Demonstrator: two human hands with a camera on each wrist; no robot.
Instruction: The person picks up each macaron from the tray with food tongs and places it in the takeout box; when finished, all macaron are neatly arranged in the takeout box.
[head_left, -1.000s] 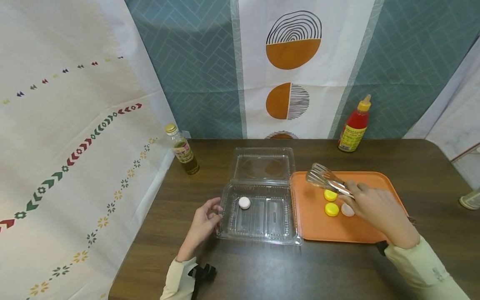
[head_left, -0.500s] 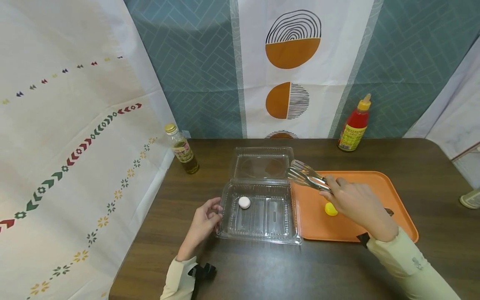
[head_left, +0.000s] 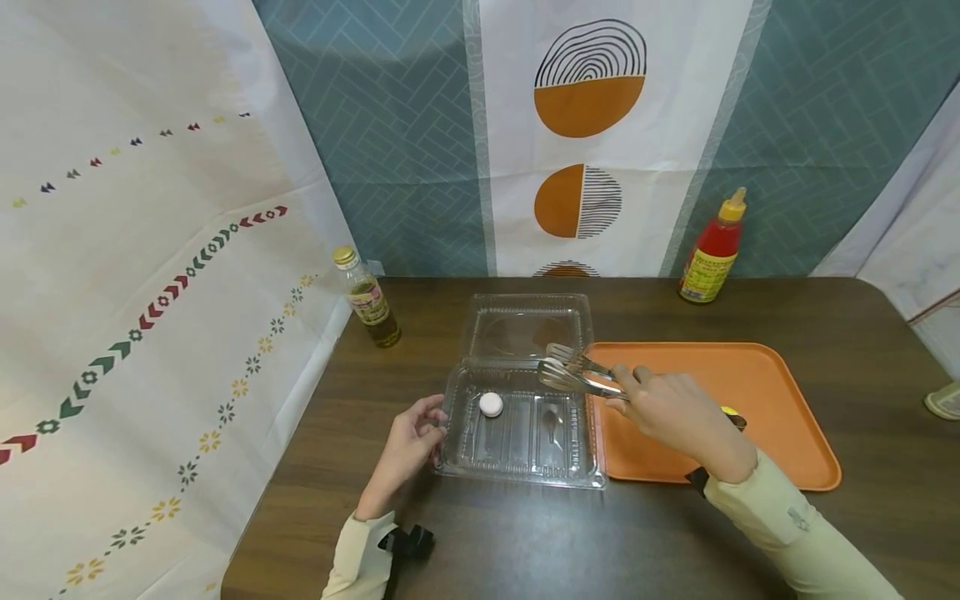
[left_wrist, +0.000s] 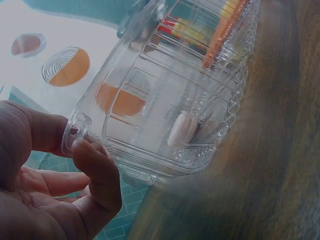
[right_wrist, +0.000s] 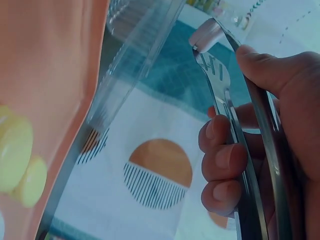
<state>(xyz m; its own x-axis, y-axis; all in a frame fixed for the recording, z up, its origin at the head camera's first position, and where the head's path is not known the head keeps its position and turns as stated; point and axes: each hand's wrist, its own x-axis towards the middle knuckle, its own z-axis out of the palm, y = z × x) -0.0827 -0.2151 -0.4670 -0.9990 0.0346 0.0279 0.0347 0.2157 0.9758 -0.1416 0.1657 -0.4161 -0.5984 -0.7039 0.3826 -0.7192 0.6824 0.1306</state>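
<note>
A hinged clear plastic container [head_left: 517, 479] lies with its lid folded back, and one white macaron [head_left: 491, 405] sits inside on the left. My left hand [head_left: 408, 442] pinches the container's left rim between thumb and finger, as the left wrist view shows. Metal tongs [head_left: 577, 377] with slotted ends are gripped in my right hand [head_left: 675, 417]. Between their tips is a pale pinkish macaron [right_wrist: 207, 35]. In the head view the tongs' ends overlap the container's back right part, around the hinge, and largely hide that macaron.
To the right lies an orange tray [head_left: 757, 375]. Yellow macarons [right_wrist: 12, 150] are on it, mostly hidden by my right forearm in the head view. An oil bottle [head_left: 371, 308] stands at the back left, a red sauce bottle [head_left: 708, 258] at the back right.
My right hand has carried the tongs leftward from above the tray to the container, with a pale macaron from the tray in their tips. The left hand has stayed at the rim.
</note>
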